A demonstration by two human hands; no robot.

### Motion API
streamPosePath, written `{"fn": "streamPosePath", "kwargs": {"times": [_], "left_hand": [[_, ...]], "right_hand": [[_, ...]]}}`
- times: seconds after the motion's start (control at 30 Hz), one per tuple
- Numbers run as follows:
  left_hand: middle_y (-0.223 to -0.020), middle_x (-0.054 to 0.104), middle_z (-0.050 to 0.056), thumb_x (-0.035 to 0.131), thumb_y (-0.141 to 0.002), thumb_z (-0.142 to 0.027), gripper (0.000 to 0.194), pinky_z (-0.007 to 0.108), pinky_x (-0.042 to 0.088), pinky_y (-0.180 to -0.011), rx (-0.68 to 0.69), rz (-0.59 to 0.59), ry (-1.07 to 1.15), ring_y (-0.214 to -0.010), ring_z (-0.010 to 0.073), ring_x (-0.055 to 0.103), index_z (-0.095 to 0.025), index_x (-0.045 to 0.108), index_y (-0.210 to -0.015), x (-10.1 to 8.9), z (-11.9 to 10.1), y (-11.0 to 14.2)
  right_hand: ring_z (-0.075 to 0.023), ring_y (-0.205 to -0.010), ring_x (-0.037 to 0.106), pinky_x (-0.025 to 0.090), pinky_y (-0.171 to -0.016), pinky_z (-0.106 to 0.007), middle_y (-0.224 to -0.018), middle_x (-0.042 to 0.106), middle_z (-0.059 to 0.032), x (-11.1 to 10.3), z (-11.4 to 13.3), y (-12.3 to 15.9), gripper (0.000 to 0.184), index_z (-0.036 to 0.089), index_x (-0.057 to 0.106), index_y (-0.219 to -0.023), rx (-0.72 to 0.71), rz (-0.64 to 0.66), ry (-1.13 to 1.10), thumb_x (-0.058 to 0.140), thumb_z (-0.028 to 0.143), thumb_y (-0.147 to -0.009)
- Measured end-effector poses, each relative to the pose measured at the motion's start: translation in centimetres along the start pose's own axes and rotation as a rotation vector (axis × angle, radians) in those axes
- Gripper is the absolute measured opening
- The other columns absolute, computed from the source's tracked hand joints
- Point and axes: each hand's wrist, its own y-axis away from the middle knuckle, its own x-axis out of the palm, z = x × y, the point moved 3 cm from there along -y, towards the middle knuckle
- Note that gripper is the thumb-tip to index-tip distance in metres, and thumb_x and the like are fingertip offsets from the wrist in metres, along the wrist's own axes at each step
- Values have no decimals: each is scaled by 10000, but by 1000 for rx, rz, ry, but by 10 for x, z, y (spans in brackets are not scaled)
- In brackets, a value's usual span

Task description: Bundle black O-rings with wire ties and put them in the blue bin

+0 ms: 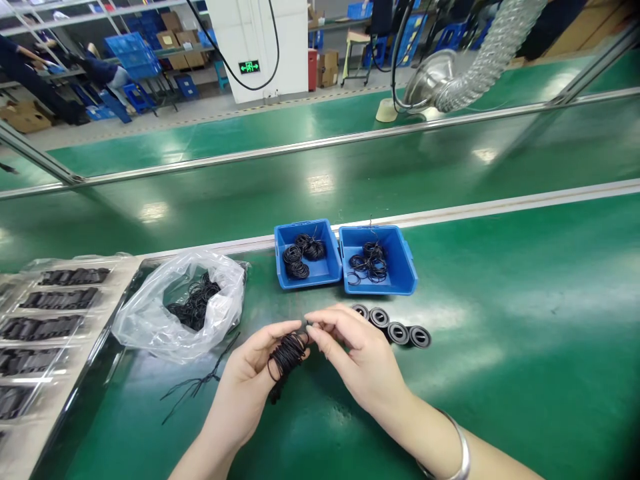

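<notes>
My left hand (255, 370) is closed around a bundle of thin black cord rings (289, 357), held above the green table. My right hand (357, 350) meets it at the top of the bundle, thumb and forefinger pinched together near the left fingertips. Whatever lies between those right fingertips is too small to make out. Just beyond the right hand stand several round black caps (399, 333) in a slanting row. Loose black cords (200, 381) lie on the table left of my left hand.
Two blue bins (307, 281) (380, 289) with black cord coils stand ahead. An open clear plastic bag (145, 327) of black cords sits to the left. Plastic trays of dark parts (57, 299) fill the far left. A flexible metal duct (493, 57) hangs at upper right.
</notes>
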Motion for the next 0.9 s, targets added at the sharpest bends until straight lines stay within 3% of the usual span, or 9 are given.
{"fn": "streamPosePath", "kwargs": {"times": [0.2,0.33,0.5,0.6,0.77,0.9], "left_hand": [[-1202,730,72,675,-917,-253,358,327,516,-1028,26,17,-96,-1152,237,665,-256,660,-1274,-3,5,2],[-1176,711,74,683,-907,-259,435,309,525,-997,28,-30,-180,-1113,229,671,-255,611,-1337,-4,4,1],[-1370,590,63,688,-893,-228,347,295,492,-1045,102,-10,-249,-1241,243,599,-277,693,-1236,-4,-1,-1],[-1308,641,59,654,-912,-220,275,339,464,-1086,141,21,-308,-1233,249,607,-287,732,-1167,-6,-3,0],[-1305,674,44,613,-929,-198,389,357,458,-1086,152,38,-448,-1221,241,619,-347,667,-1284,-6,-4,3],[-1257,694,46,564,-938,-166,377,331,483,-1041,244,24,-581,-1176,233,642,-334,700,-1247,-4,-9,3]], "right_hand": [[-174,-845,661,546,-750,-290,-922,699,-53,-2,7,0,208,217,721,-1077,-110,-24,21,566,128,-970],[-184,-866,664,553,-777,-321,-945,712,-50,3,8,3,288,258,696,-1177,-188,104,-9,532,119,-985],[-200,-917,648,541,-822,-359,-1014,718,-57,5,11,6,351,267,622,-1280,-262,179,-3,514,104,-988],[-202,-887,644,541,-809,-364,-1012,718,-54,5,11,6,388,278,563,-1338,-232,188,30,489,108,-998],[-199,-924,678,557,-827,-346,-1048,739,-50,6,8,7,328,268,582,-1284,-176,182,43,523,133,-991],[-178,-894,723,588,-843,-322,-1069,741,-49,8,5,7,269,250,603,-1233,6,193,-91,555,176,-979]]}}
